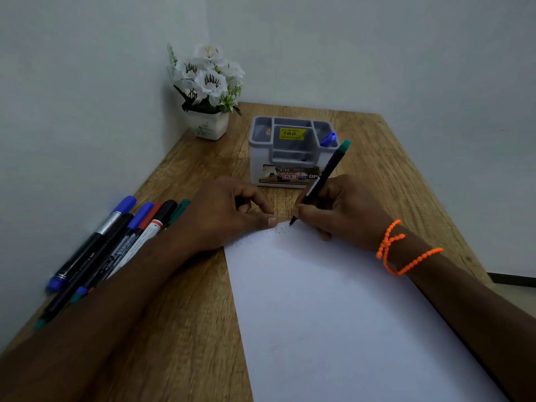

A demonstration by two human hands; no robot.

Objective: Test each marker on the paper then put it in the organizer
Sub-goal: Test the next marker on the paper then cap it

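My right hand (342, 210) grips a black marker with a green end (324, 178), its tip touching the far edge of the white paper (333, 300) beside faint scribbles. My left hand (229, 213) rests on the paper's far left corner, its fingers curled around something small and dark that I cannot make out. A grey organizer (261, 158) stands just beyond both hands, with a blue marker (328, 139) sticking out of its right compartment. Several markers (116, 239) with blue, red, black and green caps lie in a pile at the left, partly under my left forearm.
A white pot of white artificial flowers (208, 91) stands in the far left corner against the wall. The wooden table (179, 314) meets walls at the left and back. Its right edge (452, 227) drops to the floor.
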